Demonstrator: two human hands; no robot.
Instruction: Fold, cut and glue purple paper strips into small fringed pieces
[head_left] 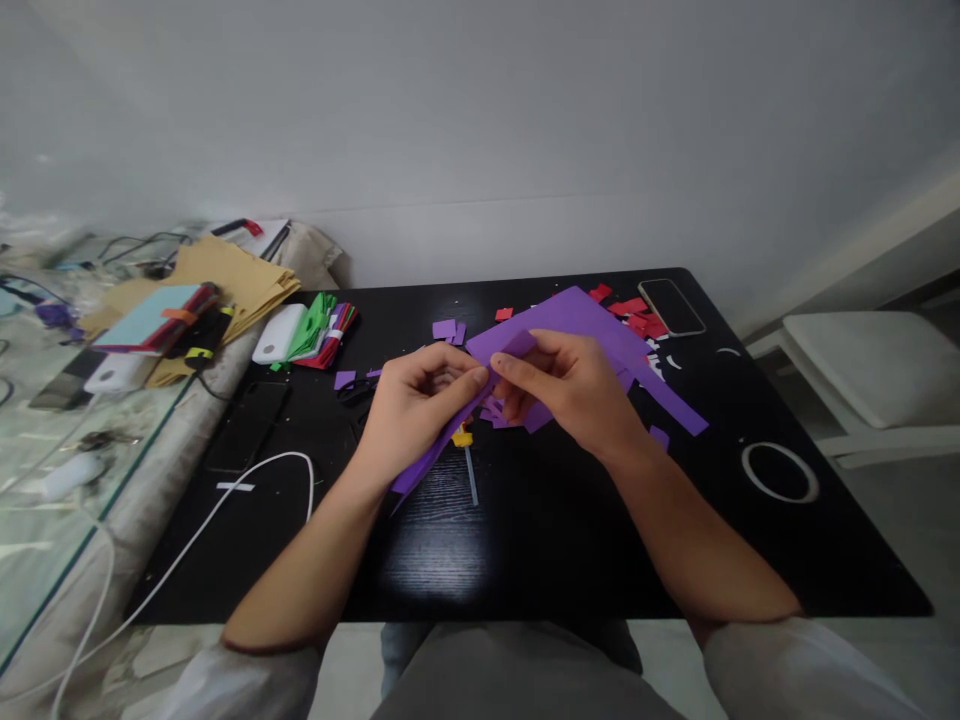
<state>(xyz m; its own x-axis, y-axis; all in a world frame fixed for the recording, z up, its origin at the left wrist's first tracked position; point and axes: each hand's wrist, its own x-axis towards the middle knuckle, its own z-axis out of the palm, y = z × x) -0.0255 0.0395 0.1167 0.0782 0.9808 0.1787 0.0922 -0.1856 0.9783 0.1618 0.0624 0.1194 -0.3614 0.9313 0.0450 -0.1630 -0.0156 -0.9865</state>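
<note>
My left hand (424,400) is closed on a folded strip of purple paper (420,470), which runs from the fingertips down past the wrist. At the strip's upper end, my right hand (562,385) pinches it between thumb and fingers, close to the left fingertips. Behind the hands lies a larger purple sheet (577,315) on the black table (540,560). Small purple paper pieces (448,330) are scattered around it. Below the hands sits a small yellow object with a clear stick (471,475). Black-handled scissors (356,390) appear partly hidden behind my left hand.
Red paper scraps (645,320) and a phone (671,307) lie at the back right, with a white ring (780,472) nearer. At left are bundled green strips (311,328), a dark phone-shaped item (247,425) and a white cable (259,465). A cluttered glass table (45,430) adjoins.
</note>
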